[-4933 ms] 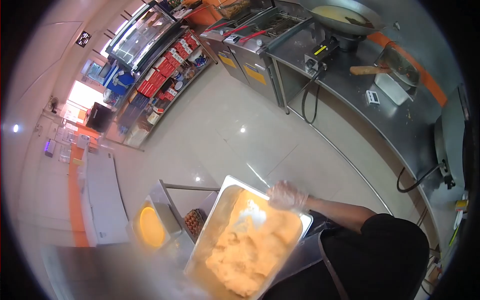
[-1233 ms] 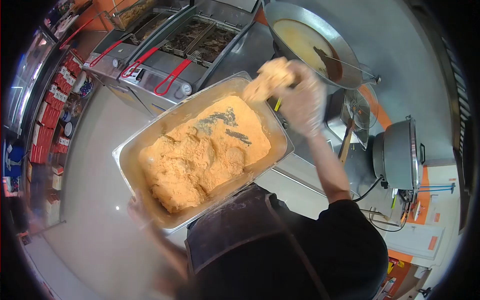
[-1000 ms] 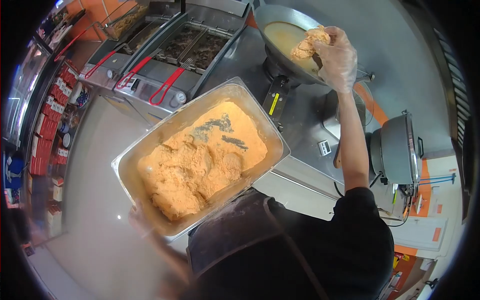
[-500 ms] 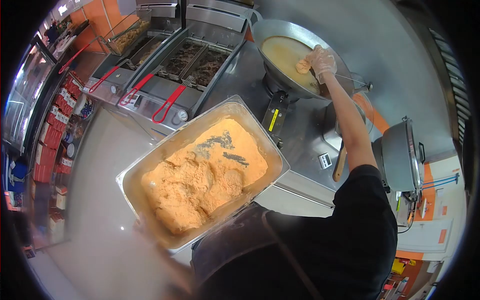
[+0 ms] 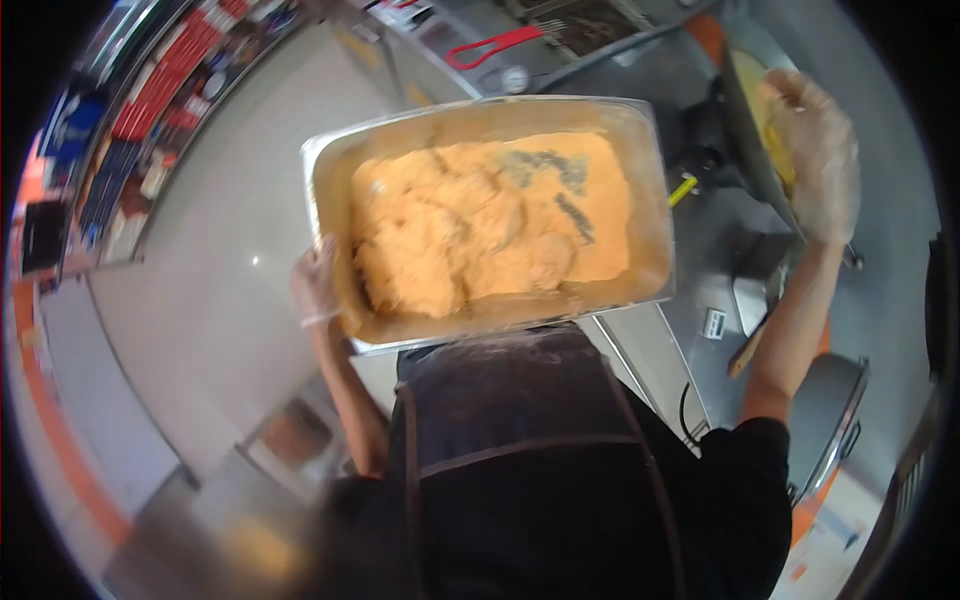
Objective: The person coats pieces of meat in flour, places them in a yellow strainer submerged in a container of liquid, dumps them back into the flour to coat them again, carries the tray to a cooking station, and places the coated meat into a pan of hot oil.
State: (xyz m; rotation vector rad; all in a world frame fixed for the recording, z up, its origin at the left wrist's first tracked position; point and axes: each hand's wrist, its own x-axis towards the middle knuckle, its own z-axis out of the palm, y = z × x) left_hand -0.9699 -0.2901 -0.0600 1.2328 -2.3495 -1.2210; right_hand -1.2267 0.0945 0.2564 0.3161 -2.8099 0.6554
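Observation:
A deep metal pan [image 5: 648, 215] of orange breading flour [image 5: 605, 255] is held level in front of my apron. Several lumpy floured pieces [image 5: 490, 215] lie in it, mostly in its left and middle parts. Clasping the pan's left end is my left hand [image 5: 318, 285], in a clear plastic glove. My right hand [image 5: 822, 160], gloved too, is over the wok [image 5: 742, 105] at the upper right, where some yellowish oil [image 5: 772, 135] shows. Its fingers are bent and blurred, so whether they hold anything is unclear.
Fryers with a red-handled basket [image 5: 495, 45] stand beyond the pan. On the steel counter [image 5: 690, 255] lie a small white device [image 5: 714, 323] and a wooden handle [image 5: 748, 352]. A large lidded pot [image 5: 835, 420] is at the right; shelves with red boxes [image 5: 165, 80] line the left.
My view has swung, and the pan now sits level instead of tilted. My left hand has become clear at its edge. The floured piece seen in my right hand earlier is no longer visible.

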